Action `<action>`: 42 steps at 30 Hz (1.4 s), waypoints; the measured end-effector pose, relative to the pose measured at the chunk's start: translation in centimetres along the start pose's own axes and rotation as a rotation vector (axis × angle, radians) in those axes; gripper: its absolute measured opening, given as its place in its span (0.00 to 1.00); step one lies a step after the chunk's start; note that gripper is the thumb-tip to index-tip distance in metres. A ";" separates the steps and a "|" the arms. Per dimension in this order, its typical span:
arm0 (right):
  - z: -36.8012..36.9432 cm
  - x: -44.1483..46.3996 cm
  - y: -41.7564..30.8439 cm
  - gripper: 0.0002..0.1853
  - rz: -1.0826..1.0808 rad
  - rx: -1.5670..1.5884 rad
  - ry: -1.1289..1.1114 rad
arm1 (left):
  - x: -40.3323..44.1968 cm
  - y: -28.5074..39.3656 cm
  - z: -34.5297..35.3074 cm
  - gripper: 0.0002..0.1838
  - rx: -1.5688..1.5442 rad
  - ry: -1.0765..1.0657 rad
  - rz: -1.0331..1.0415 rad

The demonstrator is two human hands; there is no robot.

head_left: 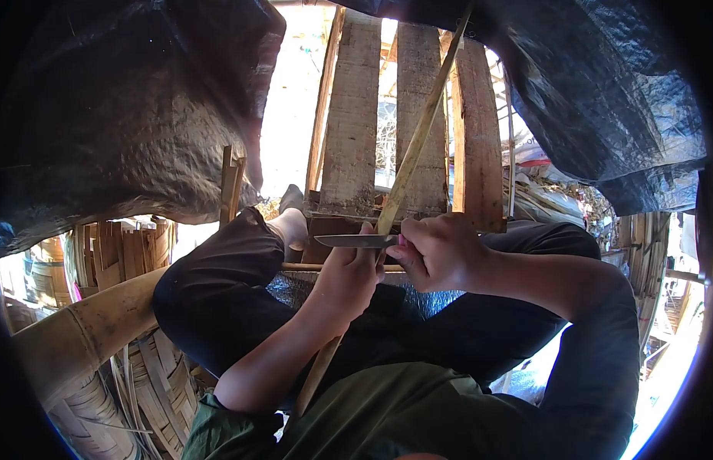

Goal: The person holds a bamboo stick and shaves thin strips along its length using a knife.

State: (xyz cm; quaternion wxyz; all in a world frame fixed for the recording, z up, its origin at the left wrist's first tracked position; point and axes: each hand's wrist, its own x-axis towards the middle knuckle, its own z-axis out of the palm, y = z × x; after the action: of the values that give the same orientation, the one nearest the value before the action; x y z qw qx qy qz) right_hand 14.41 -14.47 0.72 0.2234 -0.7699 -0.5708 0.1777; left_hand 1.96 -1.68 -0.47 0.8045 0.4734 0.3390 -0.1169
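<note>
A long, narrow bamboo strip (417, 149) runs slantwise from the top of the view down past my lap. My left hand (345, 284) is closed around it near the middle, and its lower end comes out below that hand toward my shirt. In my right hand (446, 249) is a knife (355, 241), its handle mostly hidden by the fingers except for a bit of pink. The blade lies crosswise at the strip, pointing left, just above my left fingers. Whether the edge touches the strip I cannot tell.
Upright wooden planks (350, 115) stand in front of me. Dark plastic sheets hang at the left (141, 115) and right (602, 100). A thick bamboo pole (95, 322) lies by my left knee, above woven bamboo (153, 376). My legs are bent on both sides.
</note>
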 end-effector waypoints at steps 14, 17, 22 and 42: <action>0.2 1.4 0.5 0.19 0.017 -0.064 -0.101 | 1.3 -2.1 -1.3 0.21 0.099 0.117 0.103; 0.1 1.5 0.6 0.19 0.004 -0.072 -0.094 | 1.6 -2.7 -1.6 0.20 0.218 0.141 0.155; 0.5 1.3 1.1 0.20 -0.001 -0.068 -0.061 | 1.5 -2.1 -1.3 0.19 0.194 0.141 0.121; -2.4 3.4 4.2 0.20 0.238 -0.218 0.086 | 1.2 -1.9 -1.1 0.26 0.160 0.059 0.078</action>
State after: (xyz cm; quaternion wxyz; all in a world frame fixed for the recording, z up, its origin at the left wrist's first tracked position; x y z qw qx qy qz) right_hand 20.06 -12.60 0.36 0.1404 -0.8585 -0.4816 0.1069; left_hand 1.43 -1.55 -2.89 0.7577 0.5523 0.3333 -0.0985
